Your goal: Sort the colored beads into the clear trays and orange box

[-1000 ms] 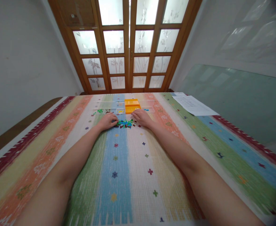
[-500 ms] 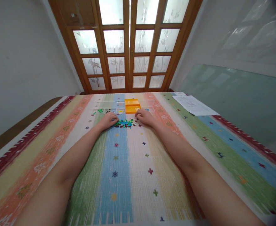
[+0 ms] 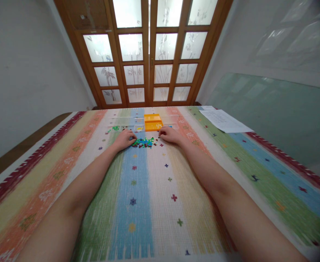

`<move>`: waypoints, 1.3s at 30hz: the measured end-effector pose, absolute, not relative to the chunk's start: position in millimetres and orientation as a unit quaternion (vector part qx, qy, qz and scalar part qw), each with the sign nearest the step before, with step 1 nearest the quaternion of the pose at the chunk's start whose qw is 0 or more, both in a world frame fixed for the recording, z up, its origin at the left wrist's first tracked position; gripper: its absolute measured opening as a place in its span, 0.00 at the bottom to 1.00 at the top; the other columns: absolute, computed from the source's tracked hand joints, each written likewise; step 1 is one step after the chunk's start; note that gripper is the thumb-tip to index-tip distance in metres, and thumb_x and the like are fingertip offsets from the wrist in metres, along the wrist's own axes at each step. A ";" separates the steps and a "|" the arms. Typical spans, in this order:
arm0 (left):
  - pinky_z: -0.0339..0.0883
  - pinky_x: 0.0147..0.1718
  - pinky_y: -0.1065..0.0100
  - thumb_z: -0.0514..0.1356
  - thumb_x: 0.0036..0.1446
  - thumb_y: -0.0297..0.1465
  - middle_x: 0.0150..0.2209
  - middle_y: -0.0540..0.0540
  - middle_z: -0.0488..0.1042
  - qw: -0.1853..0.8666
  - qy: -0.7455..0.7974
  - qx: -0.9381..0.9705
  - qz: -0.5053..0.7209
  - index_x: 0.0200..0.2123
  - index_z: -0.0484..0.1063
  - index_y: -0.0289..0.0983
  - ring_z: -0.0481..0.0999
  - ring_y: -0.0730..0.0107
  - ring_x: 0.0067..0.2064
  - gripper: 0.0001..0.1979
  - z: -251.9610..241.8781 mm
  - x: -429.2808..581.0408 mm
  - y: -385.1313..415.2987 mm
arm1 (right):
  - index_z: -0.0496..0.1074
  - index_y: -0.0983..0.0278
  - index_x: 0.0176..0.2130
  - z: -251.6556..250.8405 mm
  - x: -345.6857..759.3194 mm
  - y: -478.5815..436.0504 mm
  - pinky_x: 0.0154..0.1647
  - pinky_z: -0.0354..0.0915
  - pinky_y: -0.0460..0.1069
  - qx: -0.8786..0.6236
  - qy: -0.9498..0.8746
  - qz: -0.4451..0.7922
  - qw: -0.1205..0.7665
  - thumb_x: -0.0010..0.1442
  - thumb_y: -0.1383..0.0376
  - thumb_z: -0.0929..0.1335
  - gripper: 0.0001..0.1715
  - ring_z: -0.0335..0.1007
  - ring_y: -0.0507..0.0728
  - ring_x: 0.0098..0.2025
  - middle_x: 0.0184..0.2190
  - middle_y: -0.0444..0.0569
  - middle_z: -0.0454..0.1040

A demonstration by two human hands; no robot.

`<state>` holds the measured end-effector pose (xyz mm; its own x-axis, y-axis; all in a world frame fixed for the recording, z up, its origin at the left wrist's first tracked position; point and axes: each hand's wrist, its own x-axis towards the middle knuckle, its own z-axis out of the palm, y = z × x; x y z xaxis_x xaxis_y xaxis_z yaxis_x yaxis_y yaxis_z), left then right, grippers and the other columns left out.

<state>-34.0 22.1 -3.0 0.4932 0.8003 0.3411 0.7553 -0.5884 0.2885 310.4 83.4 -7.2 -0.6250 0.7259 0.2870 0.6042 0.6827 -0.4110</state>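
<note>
A loose pile of small green, blue and dark red pieces (image 3: 145, 142) lies on the striped tablecloth between my hands. My left hand (image 3: 125, 139) rests at the pile's left edge, fingers curled and thumb tips close together. On the other side, my right hand (image 3: 170, 135) is just right of the pile, its fingertips pinched near the cloth. Anything held in either hand is too small to make out. Behind the pile stands an open orange box (image 3: 153, 118), with light bits in its front part. A small clear box (image 3: 139, 128) beside it holds something yellow.
More green pieces (image 3: 115, 128) sit in a clear tray behind my left hand. Blue pieces show behind my right hand. Printed paper sheets (image 3: 225, 122) lie at the far right. The tablecloth (image 3: 160, 218) reaches toward me, and wood-framed glass doors (image 3: 150, 62) stand beyond the table.
My right hand has shifted slightly right, away from the pile. My left hand has stayed at the pile's left edge, and the view has moved a little.
</note>
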 end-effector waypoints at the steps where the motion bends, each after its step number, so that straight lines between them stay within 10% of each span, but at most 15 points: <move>1: 0.65 0.53 0.59 0.61 0.61 0.34 0.41 0.45 0.80 0.049 0.451 0.862 0.224 0.36 0.83 0.42 0.75 0.58 0.48 0.09 -3.1 -33.6 22.0 | 0.78 0.63 0.34 -7.5 310.3 83.7 0.44 0.65 0.50 -0.373 -0.890 0.139 0.221 0.55 0.71 0.68 0.09 0.71 0.58 0.40 0.36 0.49 0.78; 16: 0.65 0.50 0.57 0.62 0.60 0.34 0.38 0.44 0.81 0.063 0.464 0.849 0.245 0.34 0.82 0.41 0.76 0.57 0.44 0.08 -6.8 -30.2 25.4 | 0.79 0.63 0.35 -8.1 310.0 83.7 0.44 0.64 0.50 -0.366 -0.894 0.128 0.225 0.56 0.72 0.68 0.10 0.71 0.58 0.40 0.37 0.50 0.77; 28: 0.65 0.34 0.68 0.64 0.56 0.38 0.32 0.46 0.79 0.298 0.524 0.604 0.521 0.35 0.74 0.37 0.73 0.68 0.31 0.10 -17.2 -55.4 45.9 | 0.80 0.63 0.38 -10.3 309.8 84.7 0.44 0.64 0.50 -0.369 -0.886 0.144 0.238 0.58 0.71 0.68 0.10 0.72 0.58 0.41 0.37 0.50 0.78; 39: 0.57 0.26 0.73 0.63 0.49 0.32 0.34 0.49 0.75 0.289 0.570 0.415 0.648 0.38 0.72 0.38 0.71 0.73 0.28 0.11 -14.2 -98.7 57.1 | 0.81 0.62 0.40 -12.3 311.2 86.3 0.46 0.64 0.50 -0.375 -0.885 0.142 0.237 0.60 0.68 0.68 0.11 0.72 0.57 0.41 0.38 0.49 0.79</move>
